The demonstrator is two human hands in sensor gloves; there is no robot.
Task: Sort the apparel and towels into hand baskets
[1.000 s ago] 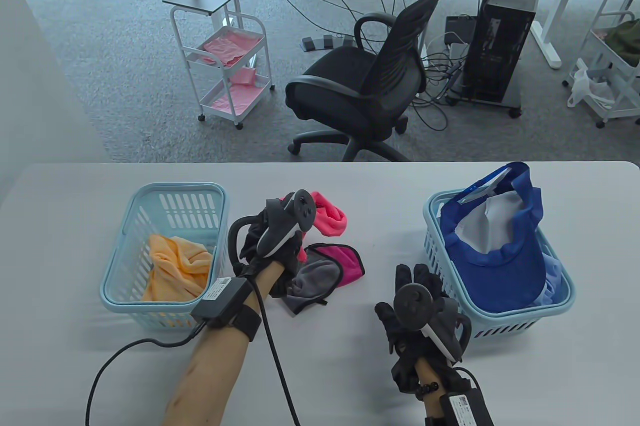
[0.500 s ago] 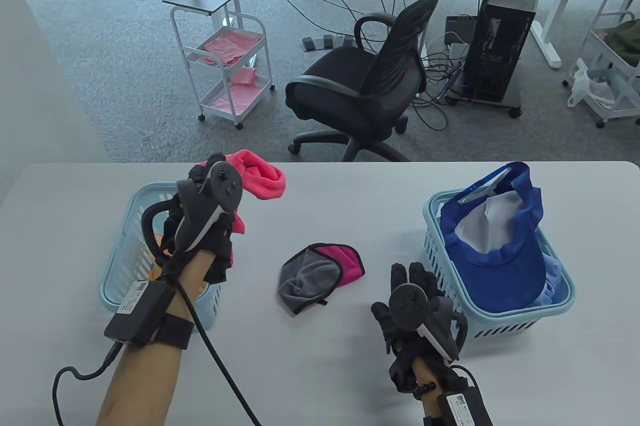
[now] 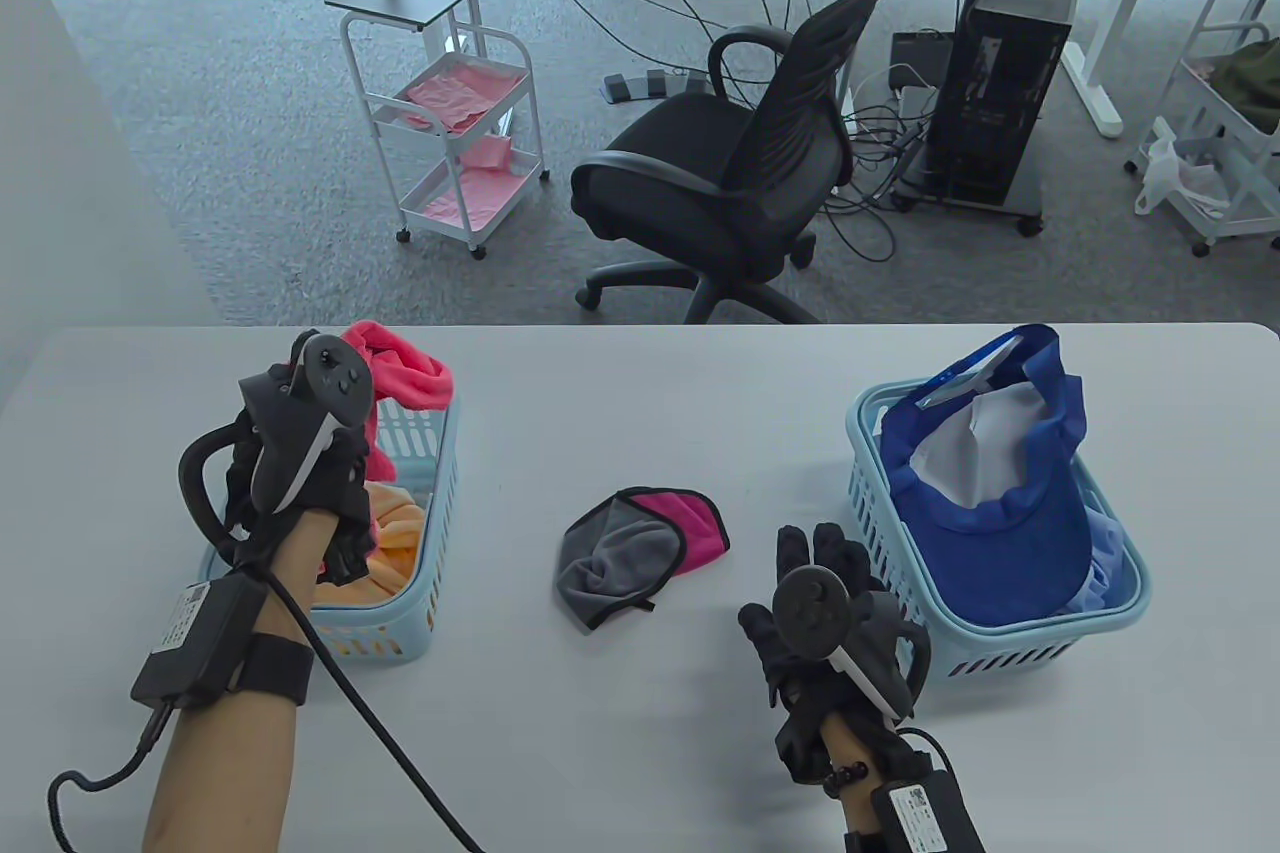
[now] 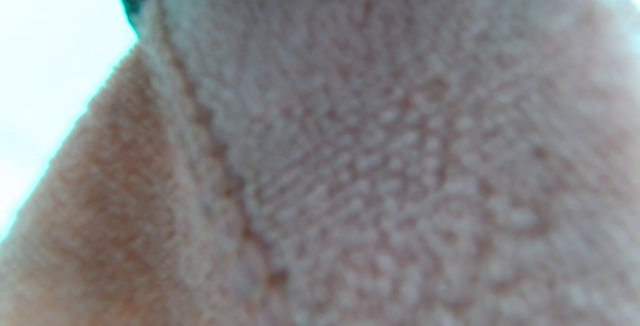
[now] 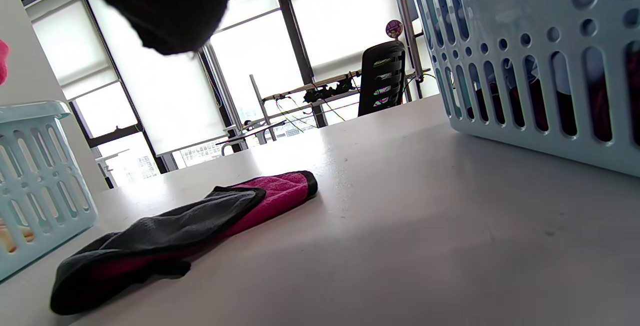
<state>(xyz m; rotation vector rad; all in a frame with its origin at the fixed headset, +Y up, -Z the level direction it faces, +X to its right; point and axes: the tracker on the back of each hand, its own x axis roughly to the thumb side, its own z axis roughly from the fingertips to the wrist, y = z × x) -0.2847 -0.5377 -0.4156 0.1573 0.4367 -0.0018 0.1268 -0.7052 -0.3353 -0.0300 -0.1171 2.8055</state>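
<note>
The left hand [image 3: 300, 463] holds a bright pink towel [image 3: 400, 373] over the left basket [image 3: 440, 533]; its fingers are curled round the cloth, which hangs above the far rim of that basket, over an orange towel [image 3: 395, 533] already lying inside. The left wrist view shows only blurred peach terry, very close. So the step in hand seems to be the placing of the pink towel with the other towel. The next move probably calls for lowering the hand and loosening the fingers so the cloth falls fully inside and does not stay on the rim.

The right hand [image 3: 830, 623] rests on the table [image 3: 640, 753] with straight fingers, holding nothing, well to the right of the left basket and just beside the right basket [image 3: 1000, 643], which carries a blue visor cap [image 3: 1010, 503]. Between the two baskets lies a grey and magenta cloth [image 3: 640, 553] (still to be sorted, it seems).

The table is pale grey and smooth. Beyond it, far from the left basket, stand a black office chair [image 3: 730, 173], a white cart [image 3: 450, 133] and a computer tower [image 3: 1000, 93] on grey carpet.
</note>
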